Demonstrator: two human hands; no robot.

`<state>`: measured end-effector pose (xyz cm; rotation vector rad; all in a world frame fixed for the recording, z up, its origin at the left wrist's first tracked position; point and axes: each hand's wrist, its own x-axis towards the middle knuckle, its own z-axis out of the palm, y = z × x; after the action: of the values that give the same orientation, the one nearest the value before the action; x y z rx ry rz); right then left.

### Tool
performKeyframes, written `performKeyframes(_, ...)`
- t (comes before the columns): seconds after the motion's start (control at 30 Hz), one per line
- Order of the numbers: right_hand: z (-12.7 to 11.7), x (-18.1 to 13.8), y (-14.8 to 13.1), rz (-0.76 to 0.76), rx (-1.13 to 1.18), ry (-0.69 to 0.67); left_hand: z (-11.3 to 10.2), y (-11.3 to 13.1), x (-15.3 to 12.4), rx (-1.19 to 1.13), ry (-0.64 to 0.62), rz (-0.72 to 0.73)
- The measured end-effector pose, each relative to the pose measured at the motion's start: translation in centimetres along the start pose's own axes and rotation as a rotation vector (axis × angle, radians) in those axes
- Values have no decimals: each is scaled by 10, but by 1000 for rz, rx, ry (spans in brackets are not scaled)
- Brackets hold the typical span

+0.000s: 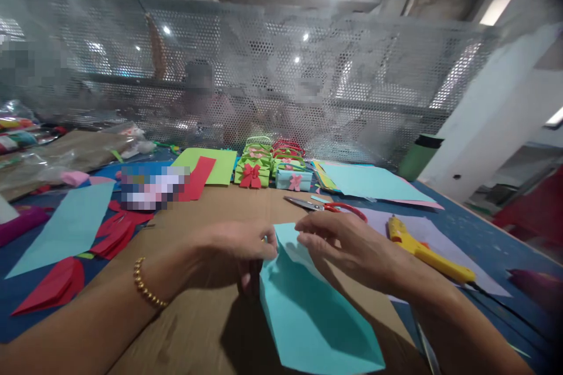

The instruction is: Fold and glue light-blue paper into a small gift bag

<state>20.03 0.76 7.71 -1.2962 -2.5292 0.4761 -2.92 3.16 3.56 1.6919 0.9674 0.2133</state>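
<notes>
A light blue paper sheet lies partly folded on a brown cardboard mat in front of me. My left hand, with a gold bead bracelet on the wrist, pinches the sheet's upper left edge. My right hand pinches the folded top corner of the same sheet, fingers pressed together. Both hands meet at the sheet's far end.
Red-handled scissors lie just beyond my right hand. A yellow glue gun rests on lilac paper to the right. Small paper baskets with bows, green, red and blue sheets cover the blue table. A perforated metal screen stands behind.
</notes>
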Motion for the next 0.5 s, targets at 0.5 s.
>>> performKeyframes(0.5,-3,21,-24,25,-323,-392,8,-1,-11,-298,-40,-64)
